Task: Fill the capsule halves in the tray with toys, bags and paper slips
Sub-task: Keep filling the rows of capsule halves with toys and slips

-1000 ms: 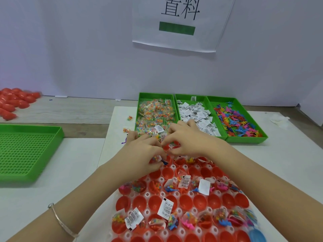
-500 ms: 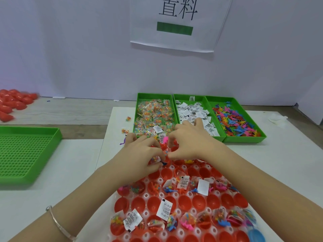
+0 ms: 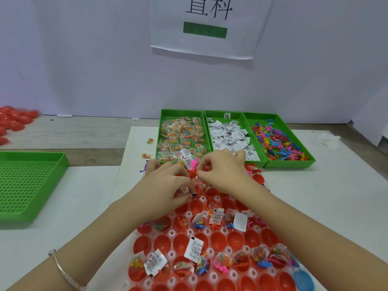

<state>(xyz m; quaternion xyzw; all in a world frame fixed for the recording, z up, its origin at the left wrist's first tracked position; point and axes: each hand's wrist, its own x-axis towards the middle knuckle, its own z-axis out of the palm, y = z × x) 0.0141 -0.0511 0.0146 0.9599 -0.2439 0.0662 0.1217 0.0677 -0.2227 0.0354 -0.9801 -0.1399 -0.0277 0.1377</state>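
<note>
At the lower centre, the white tray [image 3: 171, 233] holds rows of red capsule halves [image 3: 218, 240]. Some carry toys, bags and paper slips, others are bare. Above it, at mid-frame, the left hand [image 3: 165, 185] curls its fingers round a small bag [image 3: 181, 190]. The right hand [image 3: 222, 173] pinches a red toy [image 3: 192, 174] between thumb and forefinger, just beside the left fingertips. Beyond the hands, 3 green bins stand side by side: the bag bin [image 3: 162, 120], the slip bin [image 3: 210, 116] and the toy bin [image 3: 294, 135]. An empty green tray [image 3: 27, 185] sits at the left edge.
</note>
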